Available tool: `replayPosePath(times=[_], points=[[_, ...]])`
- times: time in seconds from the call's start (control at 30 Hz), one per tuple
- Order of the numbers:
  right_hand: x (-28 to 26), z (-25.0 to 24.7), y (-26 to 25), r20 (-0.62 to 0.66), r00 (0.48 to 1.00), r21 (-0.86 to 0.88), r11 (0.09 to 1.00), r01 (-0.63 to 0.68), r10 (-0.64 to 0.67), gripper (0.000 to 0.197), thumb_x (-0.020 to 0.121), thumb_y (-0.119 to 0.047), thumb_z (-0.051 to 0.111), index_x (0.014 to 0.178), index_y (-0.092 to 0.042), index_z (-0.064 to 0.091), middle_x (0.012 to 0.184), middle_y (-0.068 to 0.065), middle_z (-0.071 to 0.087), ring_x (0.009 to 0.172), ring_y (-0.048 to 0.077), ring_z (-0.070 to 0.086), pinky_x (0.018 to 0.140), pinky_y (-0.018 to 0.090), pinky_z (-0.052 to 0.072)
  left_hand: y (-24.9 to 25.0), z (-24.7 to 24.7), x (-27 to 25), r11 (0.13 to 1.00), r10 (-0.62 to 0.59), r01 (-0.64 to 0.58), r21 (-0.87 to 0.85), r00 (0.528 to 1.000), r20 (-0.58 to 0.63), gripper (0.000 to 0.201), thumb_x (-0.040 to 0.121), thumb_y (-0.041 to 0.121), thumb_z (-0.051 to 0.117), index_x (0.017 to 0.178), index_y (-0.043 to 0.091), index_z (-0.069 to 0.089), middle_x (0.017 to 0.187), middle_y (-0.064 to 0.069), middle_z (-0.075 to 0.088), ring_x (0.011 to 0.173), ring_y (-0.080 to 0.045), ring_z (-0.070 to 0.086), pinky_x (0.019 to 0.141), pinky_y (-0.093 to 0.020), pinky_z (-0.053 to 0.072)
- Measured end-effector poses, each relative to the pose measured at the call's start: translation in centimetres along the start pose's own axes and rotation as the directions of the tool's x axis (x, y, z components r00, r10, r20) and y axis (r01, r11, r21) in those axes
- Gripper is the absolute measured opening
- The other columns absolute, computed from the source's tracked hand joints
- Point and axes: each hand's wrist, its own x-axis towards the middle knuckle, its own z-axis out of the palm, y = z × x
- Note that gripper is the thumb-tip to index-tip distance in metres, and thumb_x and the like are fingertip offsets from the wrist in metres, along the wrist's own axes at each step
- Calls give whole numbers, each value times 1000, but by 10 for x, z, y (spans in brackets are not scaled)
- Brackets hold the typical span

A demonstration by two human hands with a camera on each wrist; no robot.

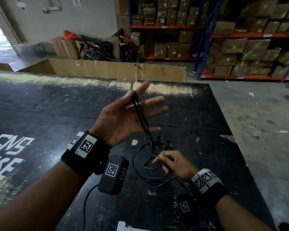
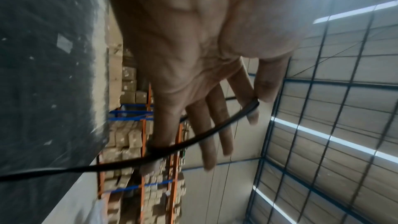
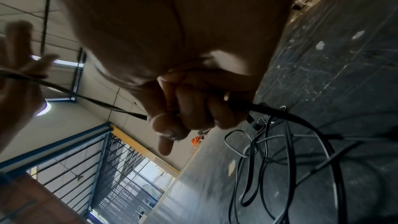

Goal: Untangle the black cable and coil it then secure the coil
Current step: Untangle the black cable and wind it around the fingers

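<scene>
The thin black cable (image 1: 139,110) runs up from a loose tangle (image 1: 148,165) on the black table (image 1: 57,114). My left hand (image 1: 128,114) is raised palm up with fingers spread. In the left wrist view its thumb (image 2: 267,84) pinches the cable (image 2: 204,134) against the index finger, and the strand crosses the fingers and wraps the little finger. My right hand (image 1: 172,162) hovers low over the tangle, fingers curled round the cable (image 3: 280,113). A taut strand runs from it to the left hand (image 3: 19,67).
Small black clips or plugs (image 1: 158,139) lie just beyond the tangle. A white object (image 1: 123,226) sits at the table's near edge. Flattened cardboard (image 1: 117,70) borders the far edge, with motorcycles (image 1: 98,47) and box-filled shelves (image 1: 240,47) behind. Concrete floor lies to the right.
</scene>
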Motion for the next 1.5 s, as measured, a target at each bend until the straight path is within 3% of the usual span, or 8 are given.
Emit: replayPosePath(times=[0.2,0.53,0.77,0.87,1.0,1.27,1.4,1.5], points=[[21,-39,-34,-285,953,-60,994,94,-108,32,99,-31,60,76,-9,68,66,6,63,64,19,55,64,36,44,-41,0,-9,947,-320,311,85,938,132,46,98,34,60,142,19,60,144,-24,61,143,-53,41,114,-81,10],[1,-57,-114,-141,939,-386,891,239,-313,22,87,-28,76,73,-11,74,69,11,75,66,33,71,62,50,57,-73,-12,-14,883,-403,427,195,903,-151,42,101,31,55,139,15,64,141,-25,62,132,-47,57,115,-63,35],[-21,-42,-138,-156,914,-595,774,216,-375,18,85,-35,76,79,-19,76,61,-9,69,52,3,60,52,19,45,-70,-19,-6,865,-261,376,332,903,-342,37,105,32,52,129,11,71,131,-15,72,126,-38,64,92,-44,49],[-29,-24,-133,-193,928,-370,900,232,-318,14,95,-27,66,97,-15,73,54,-10,63,43,2,55,49,16,43,-58,-17,3,915,-140,265,304,915,-378,37,105,33,51,136,24,67,135,-16,69,118,-32,66,86,-42,49],[-38,-1,-110,-141,966,34,974,222,-216,37,108,-23,41,98,-1,68,50,10,57,32,12,41,38,20,35,-32,-16,11,968,-23,107,226,939,-344,41,107,39,42,146,36,55,141,-11,66,131,-31,62,107,-62,44],[-35,16,-55,-87,987,154,977,149,-137,43,108,-22,38,95,5,69,54,11,49,41,11,43,43,20,33,2,4,12,995,59,-45,85,985,-165,46,104,41,40,148,34,51,151,-16,57,140,-38,53,109,-75,35],[-23,10,-40,17,998,106,993,60,-62,59,104,-44,39,85,2,71,48,4,50,41,14,41,46,25,33,3,13,5,1000,25,-25,7,999,-37,44,102,40,43,144,33,56,149,-19,57,142,-45,47,109,-79,30],[-13,-2,-33,-97,995,35,999,27,-24,74,83,-75,47,69,-6,69,45,0,49,43,11,42,53,32,33,-6,13,-5,992,-125,123,27,988,93,45,101,39,46,144,28,57,146,-20,59,143,-52,43,112,-78,26]])
